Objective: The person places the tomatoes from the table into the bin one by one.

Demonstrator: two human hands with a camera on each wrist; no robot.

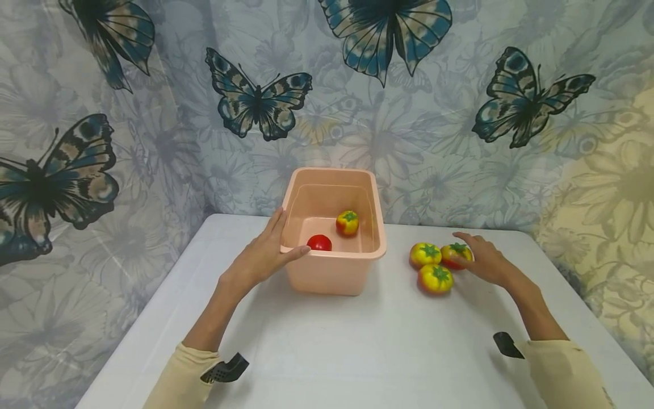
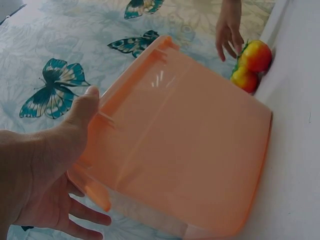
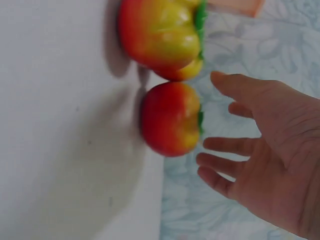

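A peach-coloured plastic bin [image 1: 327, 272] stands on the table. My left hand [image 1: 260, 250] rests on its near left corner, thumb along the front rim and fingers, fairly straight, along the left side. Inside lie a plain red fruit [image 1: 319, 243] and a red-and-yellow tomato-like fruit [image 1: 347, 223] with a green leafy top. Right of the bin, three similar fruits sit clustered: a left one [image 1: 424, 255], a front one [image 1: 435, 279] and a far-right one [image 1: 456, 255]. My right hand [image 1: 485, 261] is at the far-right fruit, its fingers spread and apart from it in the right wrist view.
The white table [image 1: 327, 352] runs back to a wall hung with butterfly-patterned cloth [image 1: 434, 170]. Dark devices [image 1: 225, 368] sit at both wrists, by the cream sleeves [image 1: 179, 378].
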